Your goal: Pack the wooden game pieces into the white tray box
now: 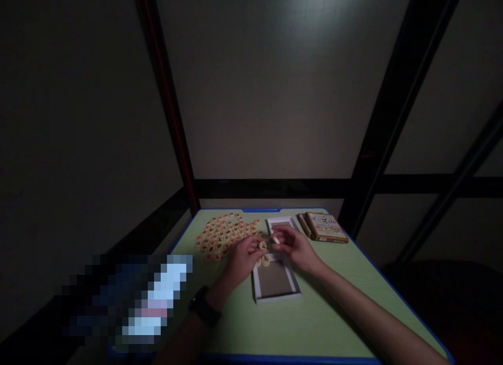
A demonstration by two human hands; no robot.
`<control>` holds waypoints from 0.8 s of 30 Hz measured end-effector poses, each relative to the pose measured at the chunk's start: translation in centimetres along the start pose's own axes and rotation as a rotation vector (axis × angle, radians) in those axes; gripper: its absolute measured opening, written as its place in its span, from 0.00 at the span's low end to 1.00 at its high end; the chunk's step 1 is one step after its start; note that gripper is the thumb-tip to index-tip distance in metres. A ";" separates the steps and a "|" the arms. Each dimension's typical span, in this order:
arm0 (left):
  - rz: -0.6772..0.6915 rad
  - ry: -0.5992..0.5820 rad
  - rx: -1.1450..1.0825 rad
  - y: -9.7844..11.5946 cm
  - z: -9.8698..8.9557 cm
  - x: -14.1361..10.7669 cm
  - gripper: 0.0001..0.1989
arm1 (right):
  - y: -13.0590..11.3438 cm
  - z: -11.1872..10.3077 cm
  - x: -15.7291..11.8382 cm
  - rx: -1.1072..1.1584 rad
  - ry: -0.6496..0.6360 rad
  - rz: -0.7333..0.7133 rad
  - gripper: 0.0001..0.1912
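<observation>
Between the fingers of my left hand [244, 257] is a round wooden Chinese chess piece [262, 245] with a dark character on its face. My right hand [298, 248] pinches another chess piece [275, 240], seen nearly edge-on. Both hands are over the far end of a shallow white box tray [294, 276] with a brown bottom. Inside the tray's far left corner lie a few pieces, one of them a chess piece [266, 260] in plain sight. Left of my hands spreads a flat heap of chess pieces [218, 236] with red and dark characters.
A second shallow white box tray [271, 221] stands behind my hands. Printed boxes [327, 228] lie at the back right of the green table [334, 312], which has a blue edge. A pixelated bright patch [157, 297] covers the front left. Dark walls surround the table.
</observation>
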State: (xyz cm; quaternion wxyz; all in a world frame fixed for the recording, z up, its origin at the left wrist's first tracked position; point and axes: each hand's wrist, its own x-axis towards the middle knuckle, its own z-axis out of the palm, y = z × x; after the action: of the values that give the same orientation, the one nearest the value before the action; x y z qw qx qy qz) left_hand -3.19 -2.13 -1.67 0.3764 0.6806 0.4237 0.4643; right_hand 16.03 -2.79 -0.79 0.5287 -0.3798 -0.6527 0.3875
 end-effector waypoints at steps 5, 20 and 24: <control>-0.111 -0.140 -0.348 0.1 -0.5 0.6 0.14 | -0.9 0.1 -0.5 -0.401 0.051 -0.357 0.07; -0.168 -0.310 -0.548 0.8 -0.5 0.0 0.27 | -2.2 2.7 -2.4 -0.611 0.089 -0.704 0.11; -0.154 -0.276 -0.459 1.1 -0.7 -0.1 0.30 | -2.2 2.9 -2.6 -0.607 0.096 -0.675 0.11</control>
State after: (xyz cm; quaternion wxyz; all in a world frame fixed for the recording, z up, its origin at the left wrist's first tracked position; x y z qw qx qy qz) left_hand -3.62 -2.48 -0.53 0.6091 0.6002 0.3024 0.4212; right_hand 13.34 -6.37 -0.28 0.5199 -0.3010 -0.7988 -0.0333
